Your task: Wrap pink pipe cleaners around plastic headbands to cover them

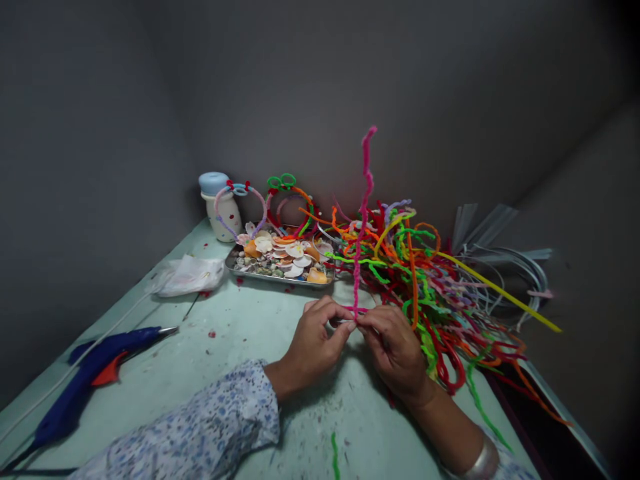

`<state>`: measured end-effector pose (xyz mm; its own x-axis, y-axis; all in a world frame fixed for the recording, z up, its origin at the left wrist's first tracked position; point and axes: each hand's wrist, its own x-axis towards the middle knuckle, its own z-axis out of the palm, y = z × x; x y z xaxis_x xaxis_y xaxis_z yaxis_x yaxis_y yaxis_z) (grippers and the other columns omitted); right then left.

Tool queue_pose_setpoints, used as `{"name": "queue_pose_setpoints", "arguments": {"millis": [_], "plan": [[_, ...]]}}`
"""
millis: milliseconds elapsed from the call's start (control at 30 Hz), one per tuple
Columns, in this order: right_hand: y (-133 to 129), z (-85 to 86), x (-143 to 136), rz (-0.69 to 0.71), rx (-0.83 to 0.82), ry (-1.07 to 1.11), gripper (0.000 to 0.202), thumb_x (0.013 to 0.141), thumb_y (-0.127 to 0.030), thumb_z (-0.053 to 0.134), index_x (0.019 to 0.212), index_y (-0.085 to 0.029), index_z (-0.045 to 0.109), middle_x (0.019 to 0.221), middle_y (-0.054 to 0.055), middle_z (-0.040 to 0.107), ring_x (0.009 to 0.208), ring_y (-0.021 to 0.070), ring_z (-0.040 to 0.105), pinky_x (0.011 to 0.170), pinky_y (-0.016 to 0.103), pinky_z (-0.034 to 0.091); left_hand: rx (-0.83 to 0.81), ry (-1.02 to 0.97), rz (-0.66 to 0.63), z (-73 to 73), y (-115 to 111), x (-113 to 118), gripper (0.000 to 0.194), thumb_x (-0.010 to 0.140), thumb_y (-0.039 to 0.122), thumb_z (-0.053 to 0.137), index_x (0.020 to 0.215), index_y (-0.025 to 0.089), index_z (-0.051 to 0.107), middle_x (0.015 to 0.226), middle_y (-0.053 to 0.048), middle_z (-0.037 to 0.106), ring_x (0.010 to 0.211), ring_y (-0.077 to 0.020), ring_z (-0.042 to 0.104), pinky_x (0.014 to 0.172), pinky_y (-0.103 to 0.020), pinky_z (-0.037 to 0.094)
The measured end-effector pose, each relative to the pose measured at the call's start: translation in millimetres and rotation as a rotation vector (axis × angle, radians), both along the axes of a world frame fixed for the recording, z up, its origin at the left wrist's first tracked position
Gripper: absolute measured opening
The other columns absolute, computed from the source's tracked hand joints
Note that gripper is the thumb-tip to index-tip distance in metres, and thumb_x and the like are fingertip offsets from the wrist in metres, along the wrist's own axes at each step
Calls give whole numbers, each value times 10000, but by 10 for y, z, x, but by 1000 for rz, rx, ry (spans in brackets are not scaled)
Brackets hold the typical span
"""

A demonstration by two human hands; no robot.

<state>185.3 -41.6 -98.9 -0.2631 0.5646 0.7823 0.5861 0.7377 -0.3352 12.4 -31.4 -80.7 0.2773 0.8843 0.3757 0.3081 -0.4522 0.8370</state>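
A magenta pipe cleaner [363,220] rises wavy and upright from between my fingertips, above the middle of the table. My left hand [317,340] pinches at its lower end, thumb against forefinger. From the other side my right hand [397,347] is closed with its fingertips at the same spot, touching the left fingertips. A short magenta stretch runs sideways behind the fingers, and a thin band seems to lie there too, mostly hidden. Close to my right hand lies a big tangled heap of coloured pipe cleaners [430,293].
A metal tray [280,283] of seashells stands at the back, with decorated headbands [241,189] propped on it. Behind it is a white jar [223,217] with a blue lid. A blue glue gun [95,373] and plastic bag [193,275] lie left. Clear hoops [530,267] sit back right.
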Motion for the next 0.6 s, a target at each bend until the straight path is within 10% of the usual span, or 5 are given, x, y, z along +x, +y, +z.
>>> {"name": "queue_pose_setpoints", "arguments": {"millis": [600], "plan": [[7, -30, 2, 12, 19, -34, 324, 846, -56, 556, 1112, -241, 572, 885, 51, 644, 835, 207, 577, 748, 387, 476, 35, 28, -36, 24, -6, -18, 82, 858, 217, 568, 870, 186, 643, 813, -14, 619, 832, -173, 559, 859, -334, 367]]}}
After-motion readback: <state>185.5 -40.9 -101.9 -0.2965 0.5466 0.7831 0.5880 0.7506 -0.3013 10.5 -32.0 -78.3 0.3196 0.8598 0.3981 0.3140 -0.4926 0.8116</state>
